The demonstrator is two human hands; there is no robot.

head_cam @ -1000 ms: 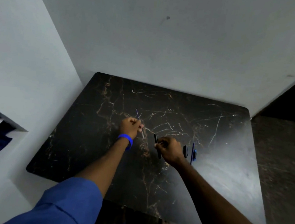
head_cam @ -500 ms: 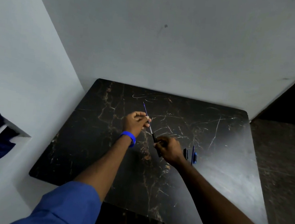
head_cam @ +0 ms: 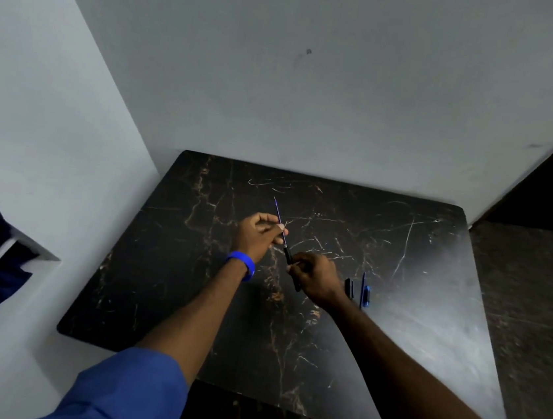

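Note:
My left hand (head_cam: 260, 233), with a blue band on its wrist, pinches a thin blue pen refill (head_cam: 279, 219) that points up and away from me. My right hand (head_cam: 315, 277) grips a black pen barrel (head_cam: 287, 255) just below it. The lower end of the refill meets the barrel's open end between the two hands. Both hands hover over the middle of a dark marble table (head_cam: 190, 285).
Right of my right hand lie a small black pen cap (head_cam: 349, 287), a second thin blue refill (head_cam: 362, 288) and a blue cap (head_cam: 366, 296). White walls close the table's far and left sides. A dark floor (head_cam: 532, 307) lies to the right.
My left hand rose from the table with the refill and brought its lower end to the barrel in my right hand. The view tilted slightly.

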